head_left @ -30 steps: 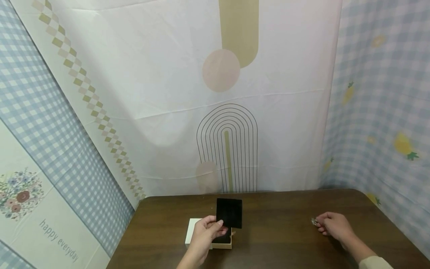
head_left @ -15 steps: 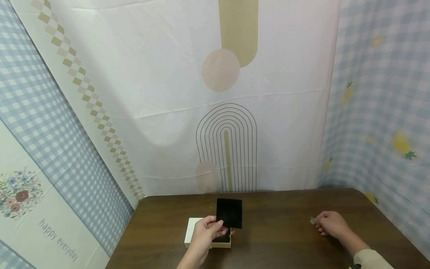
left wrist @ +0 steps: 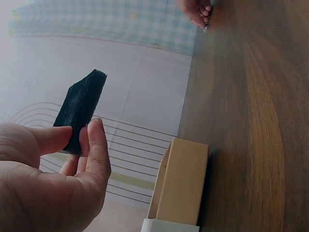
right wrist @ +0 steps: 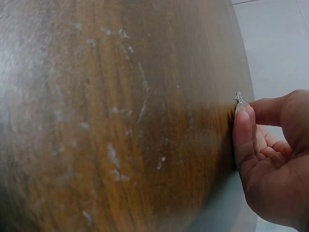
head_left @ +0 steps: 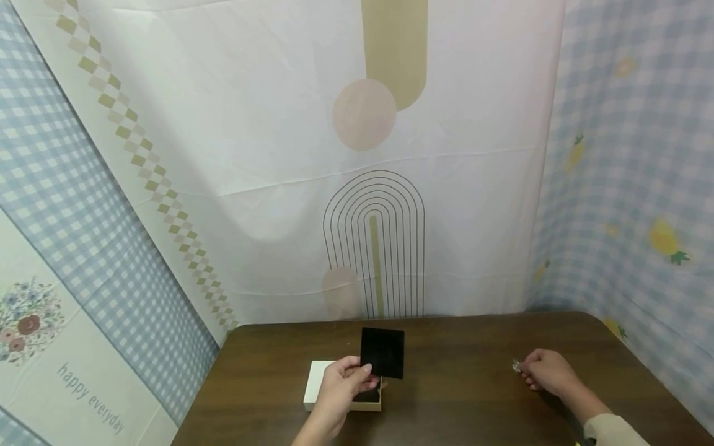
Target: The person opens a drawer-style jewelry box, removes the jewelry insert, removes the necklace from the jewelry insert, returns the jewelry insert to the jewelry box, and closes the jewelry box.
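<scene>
My left hand (head_left: pixel 341 387) pinches a flat black square pad (head_left: pixel 382 353) between thumb and fingers, above a small box. In the left wrist view the black pad (left wrist: pixel 83 108) shows as thick and soft-looking, with one cut corner. Beneath that hand stands the small box with a tan tray (head_left: pixel 365 407), black inside, and a white sleeve (head_left: pixel 317 379); the hand hides part of it. Over at the right, my right hand (head_left: pixel 549 375) pinches a small silvery, sparkling piece of jewellery (right wrist: pixel 239 97) by its lower end, close to the tabletop. Its exact kind is too small to tell.
Both hands are over a dark brown wooden table (head_left: pixel 446 396). A white patterned cloth (head_left: pixel 279 217) hangs along its back edge. Blue checked cloth (head_left: pixel 619 186) hangs at the right, with more at the left.
My right hand has shifted slightly left with the silvery piece, which now shows more at the fingertips. The left hand keeps the black pad almost still; the head view has drifted a little.
</scene>
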Tool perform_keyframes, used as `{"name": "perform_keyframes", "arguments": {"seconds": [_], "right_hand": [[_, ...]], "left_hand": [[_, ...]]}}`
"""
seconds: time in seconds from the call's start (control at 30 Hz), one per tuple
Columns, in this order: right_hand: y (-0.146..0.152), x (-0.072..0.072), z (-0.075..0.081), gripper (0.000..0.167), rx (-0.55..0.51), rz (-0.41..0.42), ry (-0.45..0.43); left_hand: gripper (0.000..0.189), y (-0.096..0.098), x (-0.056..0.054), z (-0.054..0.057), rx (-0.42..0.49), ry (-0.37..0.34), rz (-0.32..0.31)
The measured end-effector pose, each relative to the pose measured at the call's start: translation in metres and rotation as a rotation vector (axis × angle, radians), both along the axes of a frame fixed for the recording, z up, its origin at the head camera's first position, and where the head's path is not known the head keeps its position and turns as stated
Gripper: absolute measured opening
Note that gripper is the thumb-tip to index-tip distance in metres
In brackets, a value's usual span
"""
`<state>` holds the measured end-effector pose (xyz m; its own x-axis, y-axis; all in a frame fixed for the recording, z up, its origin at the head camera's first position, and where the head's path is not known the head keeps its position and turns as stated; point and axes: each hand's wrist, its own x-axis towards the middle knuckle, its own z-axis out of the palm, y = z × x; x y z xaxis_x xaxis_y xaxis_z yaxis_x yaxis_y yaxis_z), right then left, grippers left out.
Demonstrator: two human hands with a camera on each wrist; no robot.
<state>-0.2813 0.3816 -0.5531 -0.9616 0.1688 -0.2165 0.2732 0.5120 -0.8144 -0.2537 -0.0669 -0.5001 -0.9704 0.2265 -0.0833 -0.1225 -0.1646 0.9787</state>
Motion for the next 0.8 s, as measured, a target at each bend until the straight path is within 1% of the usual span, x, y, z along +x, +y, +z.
{"name": "perform_keyframes", "arguments": {"seconds": [0.37,0.57,0.67,0.8], "right_hand": [[0.003,-0.002,0.001,0.013,-0.041,0.003,0.002],[0.002,-0.005,0.003,0.014,-0.080,-0.009,0.023],[-0.005,-0.003,0.012,0.017,-0.091,-0.015,0.048],[-0.027,0.004,0.036,0.020,-0.086,0.005,0.113]], "left_hand": [[0.023,0.000,-0.002,0.001,0.000,0.017,0.007],[0.025,0.000,-0.003,0.002,-0.004,0.021,0.017],[0.025,0.000,-0.003,0.001,-0.005,0.016,0.014],[0.024,0.000,-0.002,0.001,0.002,0.020,0.016]]}}
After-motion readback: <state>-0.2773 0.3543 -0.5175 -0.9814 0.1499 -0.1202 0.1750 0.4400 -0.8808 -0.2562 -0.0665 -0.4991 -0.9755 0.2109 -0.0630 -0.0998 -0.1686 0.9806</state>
